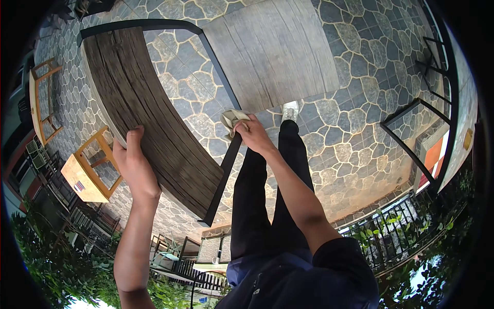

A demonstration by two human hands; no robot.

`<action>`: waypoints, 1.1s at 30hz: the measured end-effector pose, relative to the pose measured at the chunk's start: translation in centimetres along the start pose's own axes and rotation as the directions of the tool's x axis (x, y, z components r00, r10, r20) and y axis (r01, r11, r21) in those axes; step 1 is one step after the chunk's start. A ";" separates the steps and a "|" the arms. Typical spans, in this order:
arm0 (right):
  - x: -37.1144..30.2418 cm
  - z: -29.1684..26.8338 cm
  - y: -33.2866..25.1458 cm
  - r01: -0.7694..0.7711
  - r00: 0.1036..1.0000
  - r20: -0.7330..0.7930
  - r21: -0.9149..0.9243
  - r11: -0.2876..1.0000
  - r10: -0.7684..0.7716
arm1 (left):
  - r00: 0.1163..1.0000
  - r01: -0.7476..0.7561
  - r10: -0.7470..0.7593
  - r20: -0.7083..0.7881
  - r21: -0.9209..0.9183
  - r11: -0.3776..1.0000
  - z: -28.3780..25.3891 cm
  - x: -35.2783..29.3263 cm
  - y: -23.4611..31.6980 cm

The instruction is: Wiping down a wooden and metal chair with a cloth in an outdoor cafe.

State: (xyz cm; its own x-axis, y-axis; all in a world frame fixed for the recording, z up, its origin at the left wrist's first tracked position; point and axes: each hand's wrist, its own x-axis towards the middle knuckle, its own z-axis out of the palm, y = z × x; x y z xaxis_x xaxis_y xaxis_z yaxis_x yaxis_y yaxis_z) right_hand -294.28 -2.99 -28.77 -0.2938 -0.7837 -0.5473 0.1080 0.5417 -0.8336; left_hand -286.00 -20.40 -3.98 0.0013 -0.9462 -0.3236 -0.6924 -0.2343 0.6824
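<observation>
A long dark-brown wooden plank top (146, 98), weathered with deep grain, lies at left of centre. A black metal frame (218, 67) runs from its far end and bends toward me. My left hand (136, 162) grips the plank's left edge, its fingertips over the top. My right hand (252, 135) is closed on a crumpled beige cloth (229, 121), pressed around the black metal bar (225, 167) on the plank's right. Part of the cloth is hidden under my fingers.
Beyond my right hand stands a grey wood-grain tabletop (272, 51). Irregular stone paving (355, 123) covers the ground, with my shoe (290, 110) on it. Light wooden stools (87, 175) are at left. Black metal-framed furniture (411, 139) is at right; a dark railing (391, 234) and plants lie nearer.
</observation>
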 end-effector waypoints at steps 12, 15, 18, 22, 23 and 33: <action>-9.1 0.1 -8.1 0.181 0.983 0.055 -0.065 0.981 -0.178 | 0.997 -0.024 0.037 0.068 -0.184 0.983 1.4 0.3 -0.7; -5.7 1.0 -6.2 0.071 0.997 0.033 -0.011 0.997 -0.071 | 0.997 -0.027 0.038 0.059 -0.175 0.984 0.9 0.4 -0.6; -1.5 1.1 -2.1 0.100 0.994 -0.031 -0.193 0.976 -0.108 | 0.997 -0.048 0.057 0.052 -0.167 0.985 1.2 0.4 0.2; 1.1 2.1 0.8 -0.241 0.945 -0.213 0.060 0.969 0.248 | 0.999 -0.022 0.026 0.040 -0.104 0.994 1.0 0.5 0.5; 1.2 2.1 1.2 -0.468 0.838 -0.096 0.378 0.798 0.537 | 0.999 -0.023 0.028 0.045 -0.107 0.994 1.1 0.4 0.7; -7.6 5.5 -4.0 -0.241 0.797 0.065 0.946 0.218 0.601 | 0.989 -0.143 0.140 -0.041 -0.108 0.984 2.4 0.9 0.0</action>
State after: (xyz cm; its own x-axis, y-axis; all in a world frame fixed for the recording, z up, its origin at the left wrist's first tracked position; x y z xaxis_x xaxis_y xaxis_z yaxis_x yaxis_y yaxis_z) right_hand -287.29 -0.83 -21.72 -0.1077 -0.3182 -0.9419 0.9925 0.0200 -0.1202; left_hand -287.72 -20.74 -5.88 -0.0663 -0.9779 -0.1982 -0.6033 -0.1189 0.7886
